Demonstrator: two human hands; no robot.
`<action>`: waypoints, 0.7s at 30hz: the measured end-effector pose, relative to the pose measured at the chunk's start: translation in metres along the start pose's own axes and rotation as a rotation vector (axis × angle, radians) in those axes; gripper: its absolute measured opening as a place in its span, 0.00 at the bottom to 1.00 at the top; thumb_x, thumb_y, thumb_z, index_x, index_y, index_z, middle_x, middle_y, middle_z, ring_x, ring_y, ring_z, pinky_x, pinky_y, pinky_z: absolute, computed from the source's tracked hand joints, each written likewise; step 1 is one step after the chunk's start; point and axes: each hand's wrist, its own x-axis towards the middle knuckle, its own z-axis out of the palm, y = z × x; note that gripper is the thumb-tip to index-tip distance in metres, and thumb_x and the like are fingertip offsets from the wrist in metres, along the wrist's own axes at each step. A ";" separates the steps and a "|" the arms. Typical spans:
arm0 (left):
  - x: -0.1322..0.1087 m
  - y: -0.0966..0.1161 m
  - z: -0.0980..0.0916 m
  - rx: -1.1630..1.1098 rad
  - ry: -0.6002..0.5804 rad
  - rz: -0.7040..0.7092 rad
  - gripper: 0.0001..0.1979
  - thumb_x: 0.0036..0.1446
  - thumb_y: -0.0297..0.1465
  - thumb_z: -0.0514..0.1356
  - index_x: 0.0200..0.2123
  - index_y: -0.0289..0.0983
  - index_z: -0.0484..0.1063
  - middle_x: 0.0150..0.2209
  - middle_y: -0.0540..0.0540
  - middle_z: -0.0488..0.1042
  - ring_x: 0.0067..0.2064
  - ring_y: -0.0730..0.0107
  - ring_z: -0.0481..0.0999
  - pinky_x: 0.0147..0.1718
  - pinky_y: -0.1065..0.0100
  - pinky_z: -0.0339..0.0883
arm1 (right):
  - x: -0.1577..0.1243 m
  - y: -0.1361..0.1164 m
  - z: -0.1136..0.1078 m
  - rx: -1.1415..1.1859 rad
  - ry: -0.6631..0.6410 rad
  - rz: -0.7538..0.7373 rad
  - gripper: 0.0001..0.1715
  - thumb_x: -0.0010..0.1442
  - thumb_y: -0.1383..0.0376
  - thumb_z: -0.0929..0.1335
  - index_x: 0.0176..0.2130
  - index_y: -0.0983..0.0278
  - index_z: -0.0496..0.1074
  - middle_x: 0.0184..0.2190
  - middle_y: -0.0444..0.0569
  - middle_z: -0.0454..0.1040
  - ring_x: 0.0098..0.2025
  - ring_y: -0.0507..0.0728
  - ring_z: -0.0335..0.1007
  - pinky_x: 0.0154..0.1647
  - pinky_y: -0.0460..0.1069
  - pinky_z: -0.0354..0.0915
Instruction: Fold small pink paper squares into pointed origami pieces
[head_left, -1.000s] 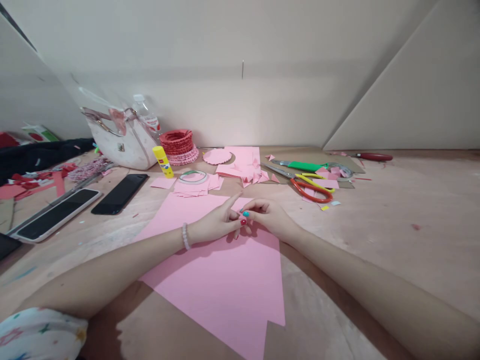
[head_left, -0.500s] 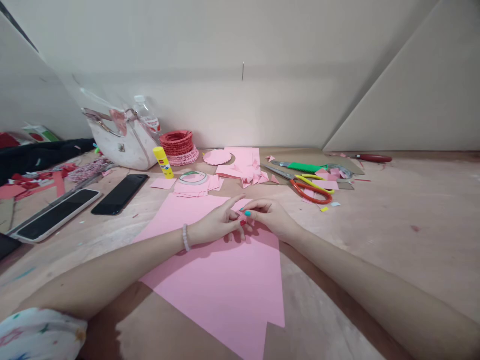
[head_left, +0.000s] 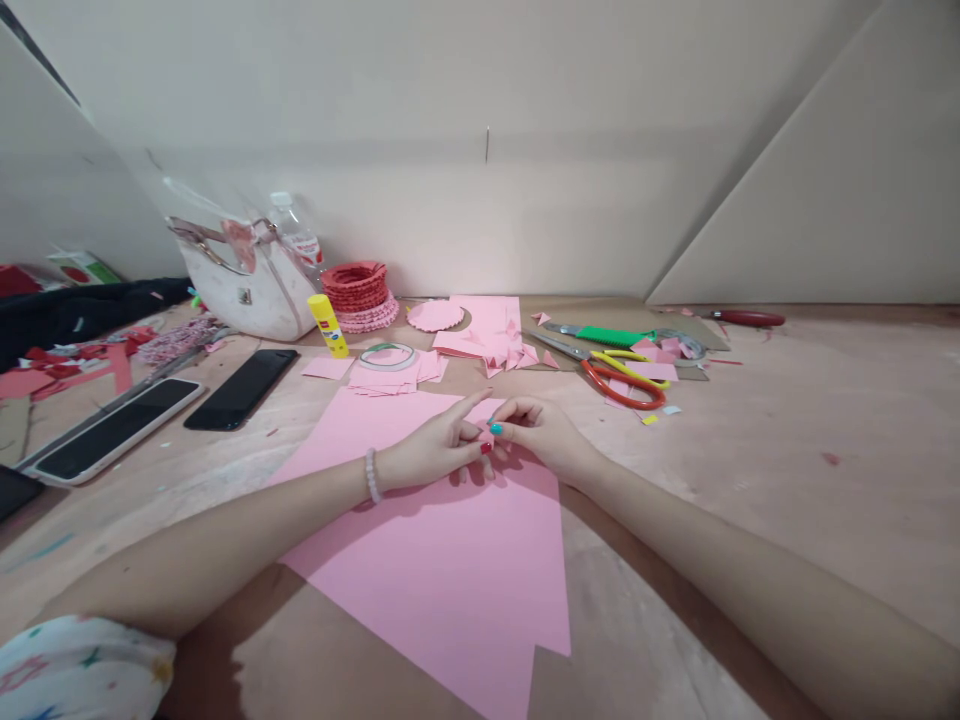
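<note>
Over a large pink paper sheet (head_left: 435,560), my two hands meet at the fingertips. My right hand (head_left: 544,437) pinches a small pink paper piece (head_left: 486,434) between its thumb and curled forefinger; the piece is mostly hidden and blends with the sheet below. My left hand (head_left: 439,445) closes its thumb and curled fingers on the same piece from the other side, with its forefinger pointing away. Ahead of the hands, a stack of small pink paper rectangles (head_left: 382,380) has a tape roll (head_left: 387,357) on it. Folded pink paper triangles (head_left: 517,355) lie nearby.
A yellow glue stick (head_left: 328,326) stands before red rings (head_left: 354,285) and a white handbag (head_left: 247,290). Phones (head_left: 241,390) lie left. Orange-and-yellow scissors (head_left: 622,384) and a green-handled cutter (head_left: 611,335) lie right, with a red-handled tool (head_left: 750,318) beyond. A wall closes the back.
My right fingertips have shifted very slightly at the small paper piece. Both arms and everything on the table stay where they were.
</note>
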 end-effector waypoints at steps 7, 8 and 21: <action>0.003 0.002 -0.001 -0.005 0.082 -0.049 0.39 0.53 0.39 0.55 0.61 0.34 0.37 0.29 0.39 0.76 0.22 0.71 0.73 0.15 0.77 0.58 | 0.001 -0.002 0.001 -0.033 0.145 -0.008 0.13 0.48 0.59 0.69 0.28 0.66 0.64 0.19 0.41 0.67 0.20 0.48 0.62 0.20 0.44 0.57; 0.003 0.002 -0.001 -0.004 0.080 -0.043 0.39 0.53 0.39 0.55 0.61 0.34 0.36 0.30 0.38 0.76 0.23 0.71 0.74 0.16 0.78 0.58 | 0.000 -0.002 0.002 -0.065 0.139 -0.004 0.13 0.49 0.59 0.68 0.29 0.65 0.64 0.18 0.40 0.66 0.19 0.48 0.61 0.19 0.44 0.56; 0.003 0.001 -0.008 -0.033 -0.122 -0.041 0.39 0.55 0.40 0.53 0.62 0.38 0.31 0.35 0.35 0.76 0.27 0.68 0.76 0.20 0.76 0.61 | -0.006 -0.007 0.006 -0.235 0.060 -0.070 0.08 0.56 0.65 0.61 0.39 0.61 0.60 0.21 0.38 0.62 0.21 0.47 0.59 0.19 0.42 0.55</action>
